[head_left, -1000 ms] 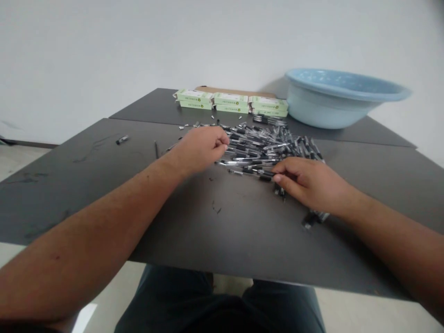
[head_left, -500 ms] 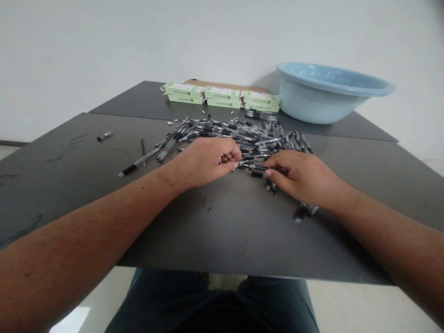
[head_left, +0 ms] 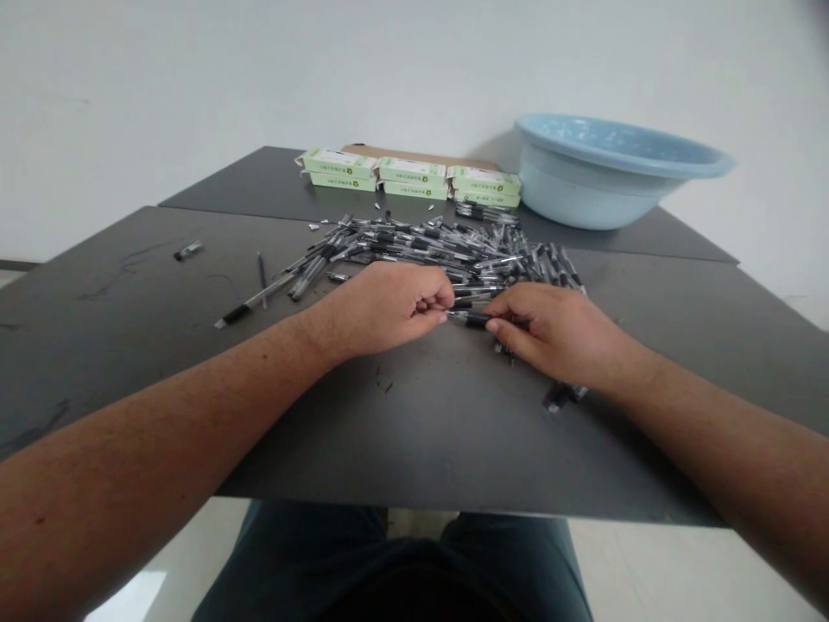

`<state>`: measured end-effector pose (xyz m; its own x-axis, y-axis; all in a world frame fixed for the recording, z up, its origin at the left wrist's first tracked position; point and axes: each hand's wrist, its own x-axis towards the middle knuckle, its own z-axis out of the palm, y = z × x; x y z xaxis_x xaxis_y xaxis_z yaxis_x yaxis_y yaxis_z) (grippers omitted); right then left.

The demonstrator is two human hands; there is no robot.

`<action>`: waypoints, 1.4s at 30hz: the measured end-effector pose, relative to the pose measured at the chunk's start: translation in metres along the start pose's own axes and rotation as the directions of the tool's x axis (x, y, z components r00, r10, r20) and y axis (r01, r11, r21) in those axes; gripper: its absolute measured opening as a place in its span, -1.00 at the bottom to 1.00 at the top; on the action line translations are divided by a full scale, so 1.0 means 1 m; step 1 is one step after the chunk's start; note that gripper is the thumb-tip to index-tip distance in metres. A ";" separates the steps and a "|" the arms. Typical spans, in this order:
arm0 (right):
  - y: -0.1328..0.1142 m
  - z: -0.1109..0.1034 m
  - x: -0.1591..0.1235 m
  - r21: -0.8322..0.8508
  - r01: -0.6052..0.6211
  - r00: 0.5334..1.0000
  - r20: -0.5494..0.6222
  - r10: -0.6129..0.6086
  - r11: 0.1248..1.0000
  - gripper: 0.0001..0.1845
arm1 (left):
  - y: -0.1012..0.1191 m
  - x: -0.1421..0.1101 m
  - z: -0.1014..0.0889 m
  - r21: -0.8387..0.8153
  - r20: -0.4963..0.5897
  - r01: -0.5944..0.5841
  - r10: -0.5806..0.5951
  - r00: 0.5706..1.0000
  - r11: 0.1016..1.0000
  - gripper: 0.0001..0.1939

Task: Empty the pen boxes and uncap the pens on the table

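Your left hand (head_left: 389,307) is curled nearly closed, fingertips pinching one end of a black pen (head_left: 470,318) at the near edge of the pile. Your right hand (head_left: 557,333) has the other end, thumb and forefinger closed on it. So the pen sits between your two hands, low over the table (head_left: 420,432), roughly level, running left to right. Can't tell if it's lifted clear of the table or resting on it.

Right hand also seems to cover a few more pens; dark ends (head_left: 563,396) poke out below the wrist, lying on the table. Can't tell whether you grip those or they just lie under the hand.

Just behind both hands: the pile of pens (head_left: 453,246), black and clear, spread wide across the middle of the table, mostly lying crosswise. Left of the pile several pens (head_left: 285,285) fan out toward you, and one thin dark refill (head_left: 262,269) lies apart. Further left, well apart, a small black cap (head_left: 187,251) alone.

Behind the pile, a row of green and white boxes (head_left: 411,175), stacked two high, with a brown cardboard piece (head_left: 414,155) behind them. Right of the boxes, a light blue basin (head_left: 615,173) at the table's far right. Small loose tips (head_left: 379,206) lie between boxes and pile. Your dark trousers (head_left: 389,561) show under the near edge.
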<state>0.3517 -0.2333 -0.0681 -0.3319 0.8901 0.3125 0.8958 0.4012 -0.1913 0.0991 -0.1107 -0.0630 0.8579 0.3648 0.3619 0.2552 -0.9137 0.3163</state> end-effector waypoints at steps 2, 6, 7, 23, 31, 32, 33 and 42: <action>-0.001 0.001 0.000 -0.004 0.004 1.000 0.004 -0.004 1.000 -0.83 | 0.001 0.000 0.001 -0.001 0.014 0.002 -0.002 1.000 1.000 -0.91; -0.002 0.002 -0.001 -0.014 0.008 1.000 0.025 -0.007 1.000 -0.82 | 0.002 0.001 0.002 -0.010 0.043 -0.021 0.022 0.999 1.000 -0.89; -0.002 0.002 -0.001 -0.016 0.005 1.000 0.028 -0.004 1.000 -0.81 | 0.003 0.001 0.003 -0.007 0.047 -0.029 0.029 0.998 1.000 -0.89; -0.006 0.002 -0.002 -0.027 0.055 0.998 0.026 -0.054 0.998 -0.77 | 0.006 0.003 0.004 0.051 0.063 -0.122 0.119 0.991 0.991 -0.87; -0.006 0.004 0.000 -0.038 0.047 0.997 0.069 -0.044 0.998 -0.77 | 0.008 0.003 0.004 0.048 0.063 -0.150 0.147 0.987 0.988 -0.87; -0.006 0.004 0.000 -0.035 0.044 0.997 0.070 -0.041 0.998 -0.77 | 0.007 0.003 0.004 0.047 0.053 -0.150 0.147 0.988 0.988 -0.87; -0.005 0.005 0.000 -0.030 0.041 0.997 0.067 -0.039 0.999 -0.77 | 0.007 0.003 0.005 0.044 0.041 -0.145 0.143 0.989 0.988 -0.88; -0.003 0.002 0.000 -0.006 0.057 0.998 0.016 -0.057 0.998 -0.75 | 0.005 -0.001 0.008 -0.078 -0.004 -0.043 0.043 0.999 0.996 -0.71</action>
<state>0.3483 -0.2347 -0.0691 -0.3872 0.8691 0.3077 0.8770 0.4502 -0.1679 0.1028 -0.1172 -0.0689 0.8661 0.3261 0.3788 0.1826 -0.9119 0.3674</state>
